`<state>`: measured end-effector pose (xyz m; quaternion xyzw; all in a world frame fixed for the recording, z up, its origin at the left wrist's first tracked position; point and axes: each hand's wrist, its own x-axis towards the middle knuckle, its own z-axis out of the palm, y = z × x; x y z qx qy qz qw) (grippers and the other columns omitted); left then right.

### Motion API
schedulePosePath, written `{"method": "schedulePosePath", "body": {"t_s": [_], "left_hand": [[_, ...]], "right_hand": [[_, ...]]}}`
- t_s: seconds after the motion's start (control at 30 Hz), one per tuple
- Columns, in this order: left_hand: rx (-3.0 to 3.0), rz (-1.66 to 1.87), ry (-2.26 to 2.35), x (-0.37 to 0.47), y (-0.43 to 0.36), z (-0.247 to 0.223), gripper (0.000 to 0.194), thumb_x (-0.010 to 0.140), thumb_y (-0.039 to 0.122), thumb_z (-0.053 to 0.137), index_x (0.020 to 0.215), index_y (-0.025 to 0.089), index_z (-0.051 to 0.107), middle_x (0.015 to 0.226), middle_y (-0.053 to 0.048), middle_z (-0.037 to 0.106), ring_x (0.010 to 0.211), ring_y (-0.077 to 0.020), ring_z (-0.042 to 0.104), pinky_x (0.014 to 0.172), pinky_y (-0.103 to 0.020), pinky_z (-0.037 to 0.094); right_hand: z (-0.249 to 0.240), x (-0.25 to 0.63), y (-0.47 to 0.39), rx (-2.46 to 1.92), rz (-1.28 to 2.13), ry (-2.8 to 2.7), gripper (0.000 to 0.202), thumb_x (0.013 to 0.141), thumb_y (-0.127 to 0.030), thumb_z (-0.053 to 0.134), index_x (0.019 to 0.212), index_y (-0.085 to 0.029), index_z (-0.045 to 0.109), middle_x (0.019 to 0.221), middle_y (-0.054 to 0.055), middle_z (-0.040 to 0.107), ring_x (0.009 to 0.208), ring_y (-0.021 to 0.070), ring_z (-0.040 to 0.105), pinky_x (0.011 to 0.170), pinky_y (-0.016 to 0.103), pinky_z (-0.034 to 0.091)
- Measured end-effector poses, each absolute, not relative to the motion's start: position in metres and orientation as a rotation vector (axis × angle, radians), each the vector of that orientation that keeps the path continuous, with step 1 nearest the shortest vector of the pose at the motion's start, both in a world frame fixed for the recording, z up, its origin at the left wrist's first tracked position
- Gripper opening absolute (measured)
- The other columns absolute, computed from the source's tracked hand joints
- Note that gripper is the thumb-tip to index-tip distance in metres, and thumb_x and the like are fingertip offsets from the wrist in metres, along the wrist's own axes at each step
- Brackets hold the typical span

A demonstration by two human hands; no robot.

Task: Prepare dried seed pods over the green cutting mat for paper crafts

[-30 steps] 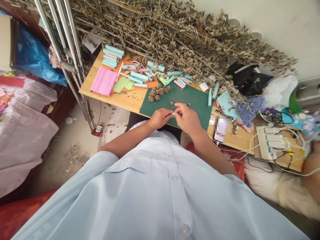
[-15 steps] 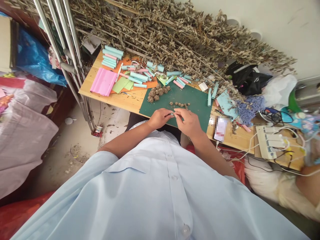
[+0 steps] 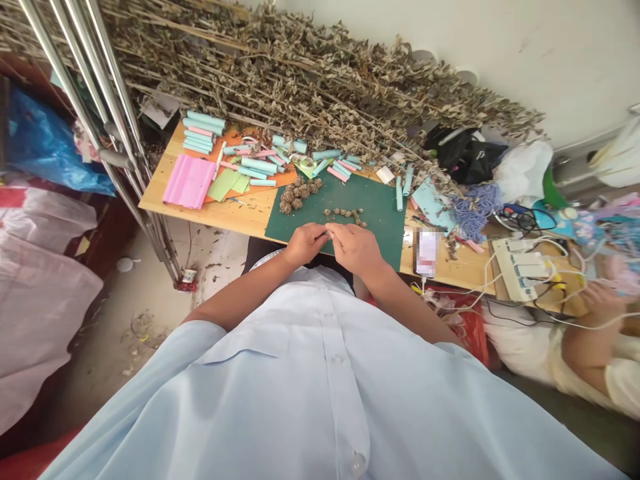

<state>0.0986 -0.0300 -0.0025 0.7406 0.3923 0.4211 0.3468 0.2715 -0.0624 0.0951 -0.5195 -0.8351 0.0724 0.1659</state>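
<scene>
My left hand (image 3: 306,244) and my right hand (image 3: 354,247) meet at their fingertips over the front edge of the green mat (image 3: 385,227). Both have their fingers pinched together, and whatever lies between them is too small and hidden to name. Just beyond, on the mat, lie a heap of brown crumbly balls (image 3: 295,195) and a short row of smaller brown balls (image 3: 350,213). Behind and to the left are blue paper rolls (image 3: 257,165), a pink sheet (image 3: 189,180) and green paper pieces (image 3: 223,185).
Dried leafy stalks (image 3: 280,73) cover the back of the wooden table (image 3: 160,187). A phone (image 3: 426,252), blue yarn (image 3: 475,208) and a power strip (image 3: 515,270) lie right. Metal poles (image 3: 110,120) stand left. Another person's arm (image 3: 590,333) is at far right.
The view has shifted, so the table sits lower and further left. My hands have drawn closer together, and the bit of blue between my fingertips no longer shows. More of the other person's arm shows.
</scene>
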Motion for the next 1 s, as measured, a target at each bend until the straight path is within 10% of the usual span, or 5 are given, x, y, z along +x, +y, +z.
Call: {"method": "schedulePosePath", "body": {"t_s": [0.43, 1.0], "left_hand": [[1.87, 1.081, 1.016, 0.099, -0.029, 0.0, 0.027, 0.102, 0.042, 0.066, 0.107, 0.02, 0.081, 0.103, -0.007, 0.082, 0.098, -0.0192, 0.075, 0.096, -0.033, 0.058], [1.892, 1.035, 1.039, 0.1, -0.031, 0.003, 0.026, 0.103, 0.041, 0.065, 0.107, 0.021, 0.081, 0.102, -0.007, 0.081, 0.096, -0.0189, 0.074, 0.094, -0.032, 0.057]], "right_hand": [[0.032, 0.377, 0.022, -1.854, 0.438, -1.87, 0.033, 0.087, -0.027, 0.062, 0.115, -0.018, 0.077, 0.119, 0.013, 0.075, 0.083, 0.0222, 0.07, 0.086, 0.044, 0.059], [0.064, 0.342, -0.006, -1.701, 0.833, -1.625, 0.029, 0.084, -0.04, 0.072, 0.104, -0.02, 0.078, 0.082, 0.004, 0.077, 0.074, 0.0221, 0.07, 0.074, 0.039, 0.059]]}}
